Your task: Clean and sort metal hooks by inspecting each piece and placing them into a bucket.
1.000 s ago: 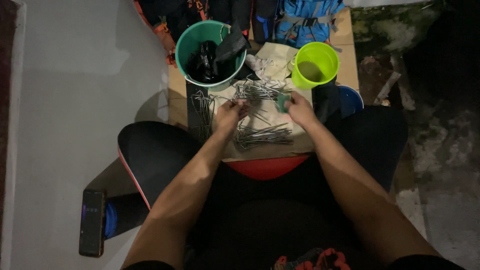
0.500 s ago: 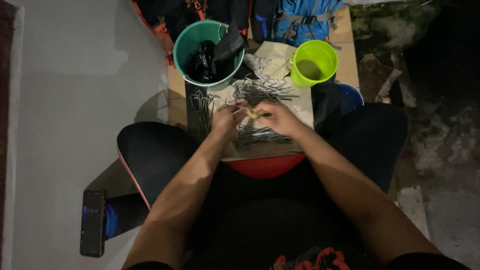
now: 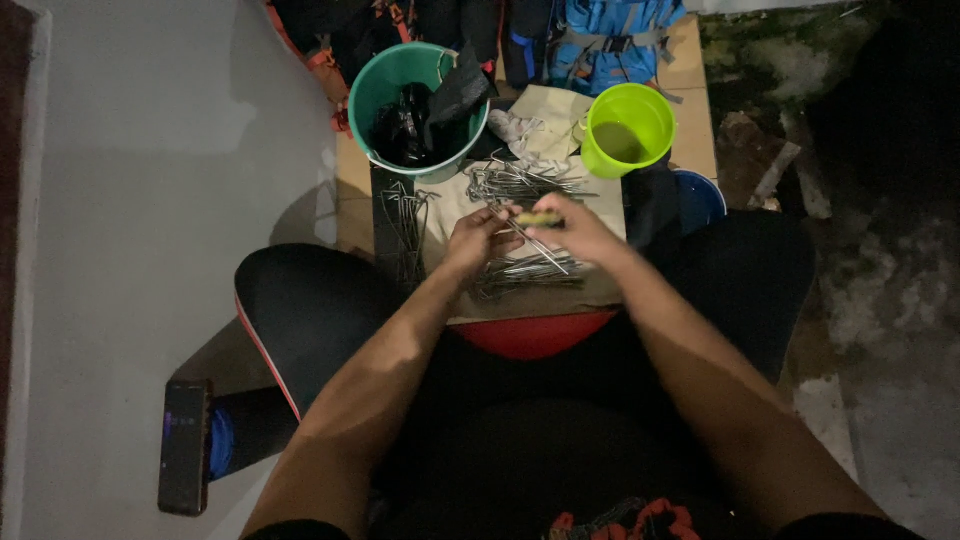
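At this moment we had both hands together over the board on our lap. The right hand (image 3: pixel 585 228) had come in from the right side, where it was 1 second earlier, and now pinched a small yellow-green piece (image 3: pixel 538 218) between thumb and fingers, its fingers curled mostly closed around it. The left hand (image 3: pixel 478 235) met it from the other side, fingers bent around the end of a thin metal pin (image 3: pixel 535 243) that slanted down toward the loose bundle of pins (image 3: pixel 525 272) lying just below. In this dim view we could not tell for certain whether the piece was already seated on the pin or only touching it. So the change was from reaching apart to joining 2 parts. Another pile of pins (image 3: pixel 515 182) lay just beyond the hands, a third row (image 3: pixel 405 225) to the left, with the teal bucket (image 3: pixel 385 85) and lime-green bucket (image 3: pixel 632 128) behind.
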